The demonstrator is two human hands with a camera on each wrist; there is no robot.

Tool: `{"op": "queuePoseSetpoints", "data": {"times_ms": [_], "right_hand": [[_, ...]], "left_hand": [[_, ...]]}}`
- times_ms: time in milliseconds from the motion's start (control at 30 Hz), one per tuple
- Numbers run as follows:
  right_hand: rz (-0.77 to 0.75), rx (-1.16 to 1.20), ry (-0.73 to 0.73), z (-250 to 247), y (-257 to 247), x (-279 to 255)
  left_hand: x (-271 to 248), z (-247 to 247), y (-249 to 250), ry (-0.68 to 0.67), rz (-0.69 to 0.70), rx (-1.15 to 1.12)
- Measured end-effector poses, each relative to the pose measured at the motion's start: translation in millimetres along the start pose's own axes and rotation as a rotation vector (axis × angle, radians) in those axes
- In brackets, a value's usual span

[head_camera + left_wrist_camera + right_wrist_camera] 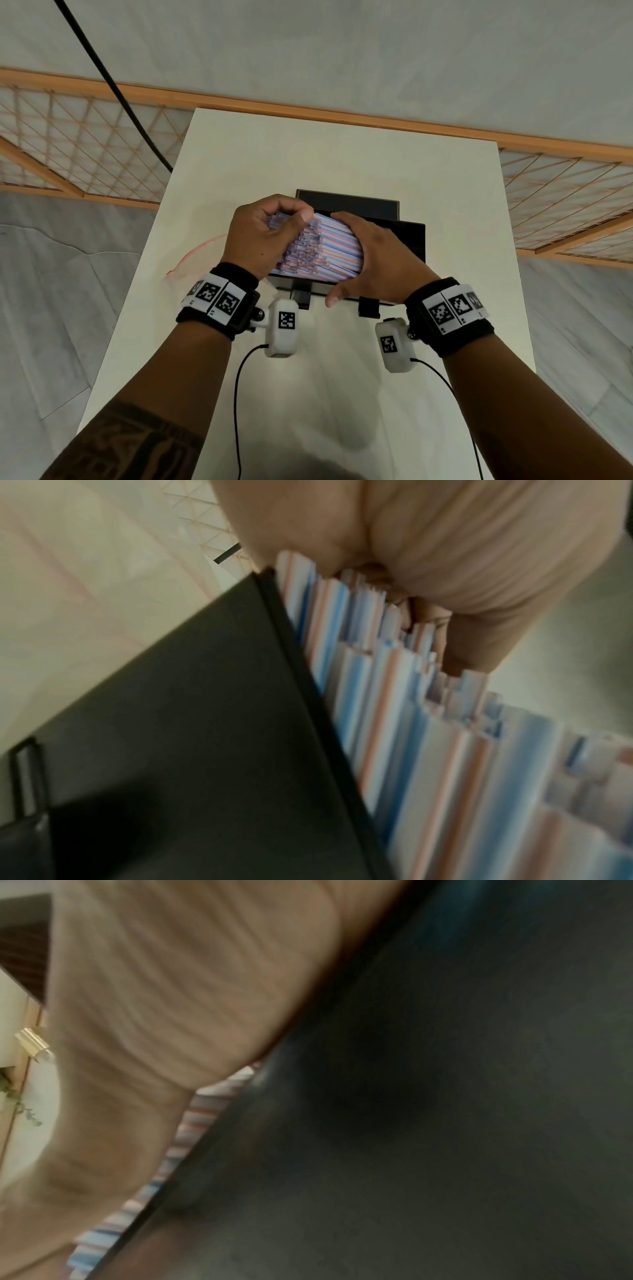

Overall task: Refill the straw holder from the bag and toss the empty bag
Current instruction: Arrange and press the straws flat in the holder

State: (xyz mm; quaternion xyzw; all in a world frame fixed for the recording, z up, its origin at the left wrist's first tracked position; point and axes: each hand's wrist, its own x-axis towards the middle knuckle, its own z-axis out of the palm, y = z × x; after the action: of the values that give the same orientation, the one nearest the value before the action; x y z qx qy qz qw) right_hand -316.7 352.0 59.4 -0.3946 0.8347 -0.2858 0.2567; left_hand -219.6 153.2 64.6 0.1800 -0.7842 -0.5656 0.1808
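Straws: a thick bundle of red, white and blue striped straws [322,246] sits in the open top of the black straw holder [411,236] on the table [342,154], and I have it between both hands.
Left grip: my left hand [260,236] is curled around the bundle's left end, fingers folded over the far tips, thumb on top; the left wrist view shows uneven straw ends [394,696] tucked just inside the holder's black wall [205,723].
Right grip: my right hand [373,260] is cupped against the bundle's right end, fingers wrapped over the far edge, thumb stretched along the near lower edge; the right wrist view is mostly blur, with only a sliver of stripes [192,1123] between palm and dark wall.
Position of straws: they lie crosswise between my palms, partly down in the holder, the top layers above its rim.
Bag: a clear, red-edged bag [195,253] lies flat on the table just left of the holder, partly behind my left wrist; whether it is fully empty I cannot tell.
Risk one: the ends are ragged, so I judge that pressing down now could catch longer straws on the rim and bend them or flick them out.
Risk two: releasing one palm early would likely let the heaped top layers roll off onto the table.
Risk three: pushing unevenly might slide or tip the holder.
Remaining: seat the bundle, then throw the bag away.
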Motion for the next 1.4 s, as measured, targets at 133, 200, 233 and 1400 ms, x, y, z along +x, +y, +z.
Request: {"op": "queuePoseSetpoints", "data": {"times_ms": [133,200,233,1400], "right_hand": [[0.057,-0.033,-0.077,-3.1,-3.8,0.0],[0.088,-0.050,-0.120,-7.2,-8.2,2.3],[0.097,-0.062,-0.140,-9.8,-10.7,3.9],[0.160,-0.049,-0.321,-26.5,-27.0,16.1]], "left_hand": [[-2.1,0.6,-4.3,0.013,-0.055,-0.016],[-2.4,0.7,-5.9,0.013,-0.066,-0.021],[-2.6,0.7,-6.3,0.009,-0.068,-0.025],[-48.5,-6.4,-13.5,-0.081,-0.062,0.164]]}}
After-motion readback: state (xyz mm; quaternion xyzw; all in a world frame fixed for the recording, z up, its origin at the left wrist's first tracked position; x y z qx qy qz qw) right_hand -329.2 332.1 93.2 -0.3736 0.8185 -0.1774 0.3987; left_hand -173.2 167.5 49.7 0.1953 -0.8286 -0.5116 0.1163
